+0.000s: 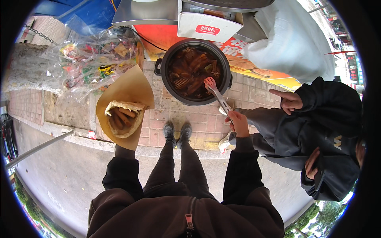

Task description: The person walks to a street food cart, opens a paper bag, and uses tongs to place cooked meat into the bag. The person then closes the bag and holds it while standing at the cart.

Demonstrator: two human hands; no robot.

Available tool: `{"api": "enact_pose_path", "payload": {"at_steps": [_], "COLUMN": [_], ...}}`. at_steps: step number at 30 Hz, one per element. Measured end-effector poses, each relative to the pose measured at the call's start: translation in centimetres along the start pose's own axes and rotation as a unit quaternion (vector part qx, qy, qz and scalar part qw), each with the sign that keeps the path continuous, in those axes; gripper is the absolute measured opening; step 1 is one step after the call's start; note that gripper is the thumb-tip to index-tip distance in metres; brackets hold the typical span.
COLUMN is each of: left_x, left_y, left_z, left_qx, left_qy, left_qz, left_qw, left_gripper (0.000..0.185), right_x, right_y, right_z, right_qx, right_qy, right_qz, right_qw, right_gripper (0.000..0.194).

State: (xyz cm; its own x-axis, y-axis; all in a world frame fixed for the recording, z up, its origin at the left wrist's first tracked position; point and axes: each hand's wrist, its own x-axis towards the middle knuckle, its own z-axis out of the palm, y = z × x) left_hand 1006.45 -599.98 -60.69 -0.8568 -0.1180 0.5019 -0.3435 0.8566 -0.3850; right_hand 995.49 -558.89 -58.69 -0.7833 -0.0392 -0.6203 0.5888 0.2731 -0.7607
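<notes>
Metal tongs (221,99) are held in my right hand (239,122), their reddish slotted tip at the right side of the dark broth in a black electric pot (166,86). Pieces of braised food (193,68) lie in the broth. On the left, a brown paper wrapper (128,84) surrounds an opened flatbread (131,128) with several sausage-like brown pieces (122,117) inside. My left hand is hidden behind the wrapper; only its wrist and sleeve show below, with the wrapper resting above them.
A person in dark clothes (315,119) stands at the right, one finger pointing towards the pot, a phone (320,175) in the other hand. Behind the pot are a white carton (208,28) and a metal counter (148,13). Clear plastic bags of packets (89,59) lie upper left, beside a tree trunk (29,68).
</notes>
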Motion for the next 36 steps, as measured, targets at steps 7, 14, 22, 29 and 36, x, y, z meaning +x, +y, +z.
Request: {"api": "enact_pose_path", "payload": {"at_steps": [7, 14, 22, 29, 36], "left_x": [1.0, 0.5, -2.0, -0.9, 0.7], "left_y": [-0.1, 0.5, 0.1, 0.2, 0.9], "left_z": [-0.2, 0.8, 3.0, 2.8, 1.7], "left_qx": [0.028, 0.034, -0.012, -0.021, -0.035], "left_qy": [-0.023, 0.018, -0.102, -0.052, -0.024], "left_qz": [0.047, 0.019, -0.038, -0.025, -0.005], "left_qw": [0.998, 0.999, 0.994, 0.998, 0.999], "left_gripper": [0.075, 0.074, 0.075, 0.075, 0.076], "right_x": [1.6, 2.1, 6.1, 4.1, 0.3], "right_y": [1.3, 3.0, 1.3, 0.9, 3.0], "right_z": [4.5, 7.8, 3.1, 2.9, 4.5], "right_qx": [0.251, 0.197, 0.059, 0.064, 0.263], "right_qy": [-0.04, -0.003, -0.036, -0.02, -0.066], "right_qz": [0.076, 0.04, 0.02, 0.011, 0.092], "right_qw": [0.964, 0.98, 0.997, 0.998, 0.958], "right_gripper": [0.03, 0.03, 0.029, 0.034, 0.033]}}
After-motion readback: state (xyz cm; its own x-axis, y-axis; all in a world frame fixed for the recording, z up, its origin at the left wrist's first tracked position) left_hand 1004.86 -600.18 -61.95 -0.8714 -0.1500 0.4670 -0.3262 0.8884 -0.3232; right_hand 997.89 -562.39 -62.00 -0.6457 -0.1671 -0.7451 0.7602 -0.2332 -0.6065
